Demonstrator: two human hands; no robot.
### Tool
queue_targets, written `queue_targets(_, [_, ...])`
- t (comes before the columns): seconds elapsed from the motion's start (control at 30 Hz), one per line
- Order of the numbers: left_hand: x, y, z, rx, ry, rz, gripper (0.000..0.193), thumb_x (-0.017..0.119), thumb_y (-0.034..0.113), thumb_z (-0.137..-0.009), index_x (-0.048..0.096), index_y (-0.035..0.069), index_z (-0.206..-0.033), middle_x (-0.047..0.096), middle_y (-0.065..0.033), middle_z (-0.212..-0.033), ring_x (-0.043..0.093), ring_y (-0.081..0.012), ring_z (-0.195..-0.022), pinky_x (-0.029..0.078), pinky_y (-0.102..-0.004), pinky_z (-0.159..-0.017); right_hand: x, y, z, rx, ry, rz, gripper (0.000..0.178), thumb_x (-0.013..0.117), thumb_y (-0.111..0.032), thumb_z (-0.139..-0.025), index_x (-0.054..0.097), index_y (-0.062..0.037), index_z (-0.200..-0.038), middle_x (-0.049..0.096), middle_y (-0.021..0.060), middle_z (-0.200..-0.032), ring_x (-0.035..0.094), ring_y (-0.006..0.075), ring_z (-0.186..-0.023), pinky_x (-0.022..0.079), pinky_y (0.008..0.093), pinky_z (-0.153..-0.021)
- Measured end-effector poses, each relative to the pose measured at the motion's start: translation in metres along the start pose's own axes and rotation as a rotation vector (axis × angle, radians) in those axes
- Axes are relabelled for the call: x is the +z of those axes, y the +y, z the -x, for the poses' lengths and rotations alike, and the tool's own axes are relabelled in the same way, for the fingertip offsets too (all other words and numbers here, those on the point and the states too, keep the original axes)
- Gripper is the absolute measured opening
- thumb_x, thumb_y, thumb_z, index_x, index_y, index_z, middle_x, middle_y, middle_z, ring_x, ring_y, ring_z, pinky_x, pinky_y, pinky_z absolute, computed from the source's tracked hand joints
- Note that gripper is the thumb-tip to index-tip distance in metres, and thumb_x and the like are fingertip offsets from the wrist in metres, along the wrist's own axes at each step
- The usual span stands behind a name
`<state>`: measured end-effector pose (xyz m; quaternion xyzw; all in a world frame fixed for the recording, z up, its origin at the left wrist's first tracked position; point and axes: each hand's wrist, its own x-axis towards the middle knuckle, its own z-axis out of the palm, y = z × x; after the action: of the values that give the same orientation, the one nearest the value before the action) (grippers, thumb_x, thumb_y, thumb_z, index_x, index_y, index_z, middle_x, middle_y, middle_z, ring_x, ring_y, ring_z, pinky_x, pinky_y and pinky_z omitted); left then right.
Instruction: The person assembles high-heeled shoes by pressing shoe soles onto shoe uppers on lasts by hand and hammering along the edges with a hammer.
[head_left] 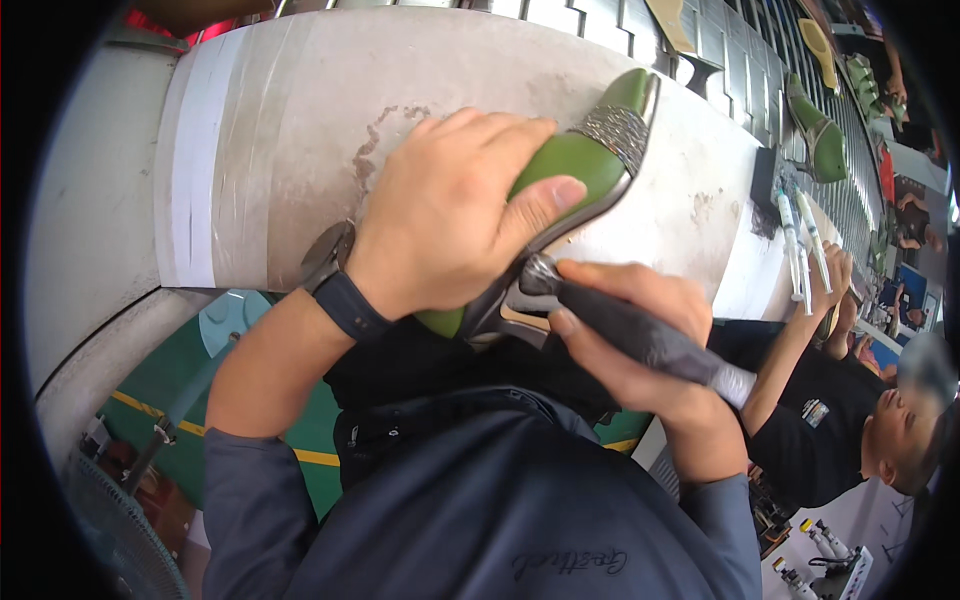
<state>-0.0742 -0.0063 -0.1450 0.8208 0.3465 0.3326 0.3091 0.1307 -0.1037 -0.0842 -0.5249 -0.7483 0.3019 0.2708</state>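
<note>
My left hand (445, 200), with a dark watch at its wrist, is wrapped over a green shoe (575, 170). The shoe has a sparkly band across it, a dark sole edge and a raised heel, and lies tilted along the near edge of the bench. Most of its middle is hidden under that hand. In my right hand (665, 325) is a dark, tape-wrapped tool (635, 330) with a shiny rounded end. That end meets or nearly meets the underside of the shoe near the heel; exact contact cannot be made out.
The pale bench (300, 110) has white tape strips (195, 170) at the left. Several syringes (800, 240) stand by a black holder at the right. Beyond runs a metal conveyor (730, 80) with another green shoe (818, 135). A co-worker (800, 420) is close on the right.
</note>
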Motion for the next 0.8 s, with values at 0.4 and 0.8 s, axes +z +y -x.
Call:
queue_targets(0.4, [0.006, -0.002, 0.004, -0.012, 0.037, 0.032, 0.040, 0.059, 0.026, -0.107, 0.070, -0.007, -0.127, 0.074, -0.0257, -0.118, 0.071, -0.0412, -0.108, 0.054, -0.0430, -0.096, 0.030, -0.001, 0.041, -0.087, 0.313, 0.065, 0.040, 0.087, -0.004, -0.083, 0.072, 0.0025, -0.120, 0.079, 0.0169, -0.095, 0.080, 0.0273, -0.078, 0.063, 0.0326, -0.070])
queue_targets(0.8, [-0.004, 0.008, -0.009, -0.123, -0.101, 0.062, 0.051, 0.063, 0.030, -0.106, 0.060, -0.008, -0.140, 0.070, -0.0283, -0.127, 0.068, -0.0408, -0.118, 0.051, -0.0420, -0.103, 0.001, 0.002, 0.034, 0.206, 0.178, -0.557, 0.045, 0.074, -0.008, -0.099, 0.059, -0.0019, -0.141, 0.074, 0.0044, -0.093, 0.066, 0.0062, -0.080, 0.053, 0.0259, -0.070])
